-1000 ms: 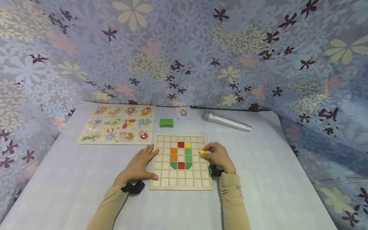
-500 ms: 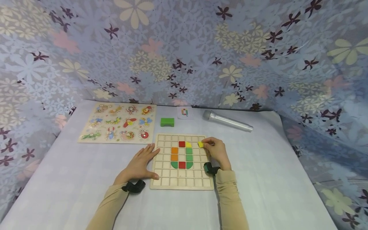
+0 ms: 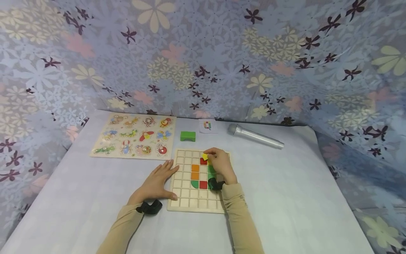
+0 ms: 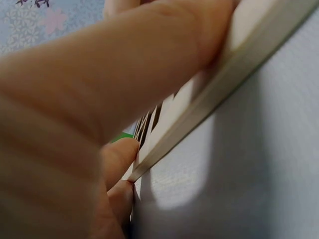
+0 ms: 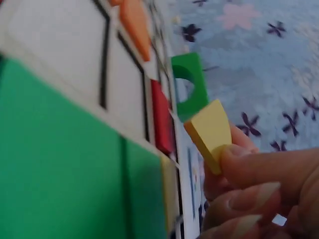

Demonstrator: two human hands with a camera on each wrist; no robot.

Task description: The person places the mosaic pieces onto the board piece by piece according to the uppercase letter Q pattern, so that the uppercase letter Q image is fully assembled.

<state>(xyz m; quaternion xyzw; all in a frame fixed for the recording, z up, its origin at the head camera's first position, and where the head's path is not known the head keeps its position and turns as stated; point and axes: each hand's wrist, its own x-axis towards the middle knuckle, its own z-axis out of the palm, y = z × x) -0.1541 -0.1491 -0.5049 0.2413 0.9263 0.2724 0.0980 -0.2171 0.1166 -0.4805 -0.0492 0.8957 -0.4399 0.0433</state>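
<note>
My right hand (image 3: 221, 164) pinches a yellow tile (image 5: 212, 130) with one curved edge between thumb and fingertips. It is held just above the upper part of a wooden grid board (image 3: 185, 204), by a red tile (image 3: 203, 161). Along the board's left edge rests my left hand (image 3: 156, 182), fingers spread and thumb on the near part of the frame. Set in the grid are two orange tiles (image 3: 195, 172), green tiles (image 3: 211, 169) and a second red tile (image 3: 203, 185). My right hand and wrist partly cover the tiles on the right side.
Behind the board stands a green arched block (image 3: 188, 136). A small card (image 3: 208, 126) printed with a coloured figure lies farther back. To its right is a silver microphone (image 3: 256, 136); an insect puzzle board (image 3: 134, 137) lies at the back left.
My right hand has moved left with the yellow tile, from the board's right edge to above the red tile near the top. My left hand stays on the board's edge.
</note>
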